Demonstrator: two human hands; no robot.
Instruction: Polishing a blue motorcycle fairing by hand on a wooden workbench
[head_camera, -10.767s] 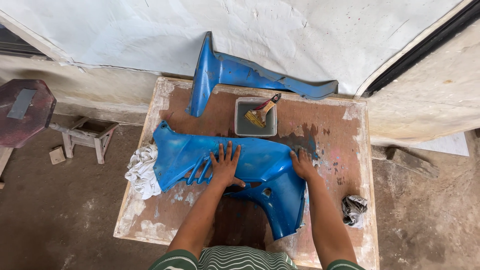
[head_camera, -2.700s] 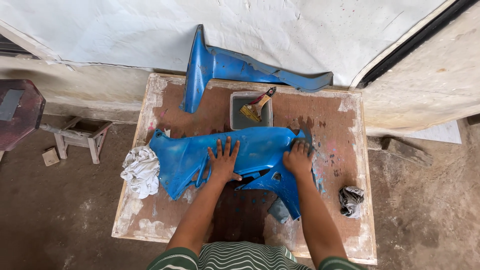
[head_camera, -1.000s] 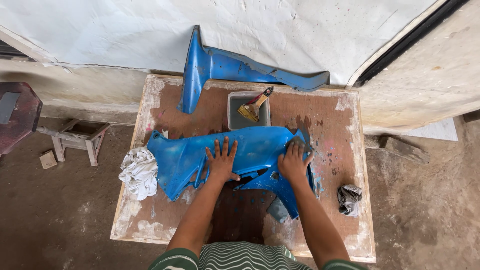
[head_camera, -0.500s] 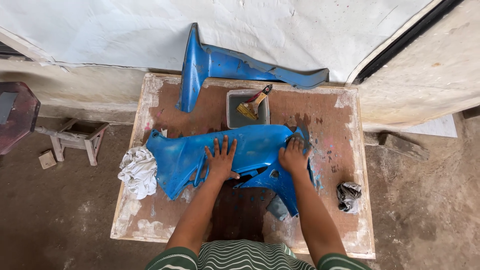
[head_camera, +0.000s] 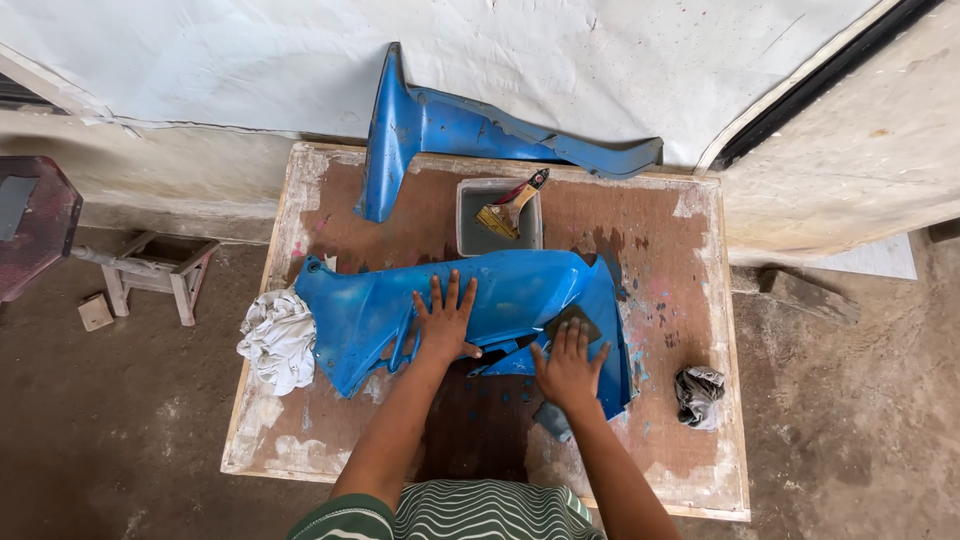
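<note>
Head view, looking straight down on a worn wooden surface (head_camera: 690, 420) with scuffed, paint-stained top.

Blue plastic fairing panel (head_camera: 500, 295) lying flat across the middle of the surface, long axis left to right, pointed end at left, broader curved end at right.

Left hand (head_camera: 443, 322) pressed flat on the panel's middle, fingers spread wide and pointing far, palm down, grip splayed apart and clamped on nothing.

Right hand (head_camera: 568, 365) on the panel's right near part, fingers extended over a small dark sanding sheet (head_camera: 572, 322), pressing it against the blue surface; fingers flat rather than curled, pinning the sheet, not wrapped round it.

White crumpled rag (head_camera: 276, 338) at the left edge of the surface, touching the panel's pointed end.

Grey square tray (head_camera: 474, 232) just far of the panel, near the centre, holding a paintbrush (head_camera: 510, 208) with red-and-black handle leaning over its right rim.

Second blue fairing part (head_camera: 470, 130) at the far edge, leaning partly against the white sheet on the wall (head_camera: 250, 70).

Small grey crumpled cloth (head_camera: 698, 392) on the right side of the surface, well apart from the panel.

Small wooden stool (head_camera: 150, 272) on the floor left of the surface; dark red octagonal stool top (head_camera: 35, 215) further left.

Striped green-and-white shirt (head_camera: 480, 512) at the near edge.
</note>
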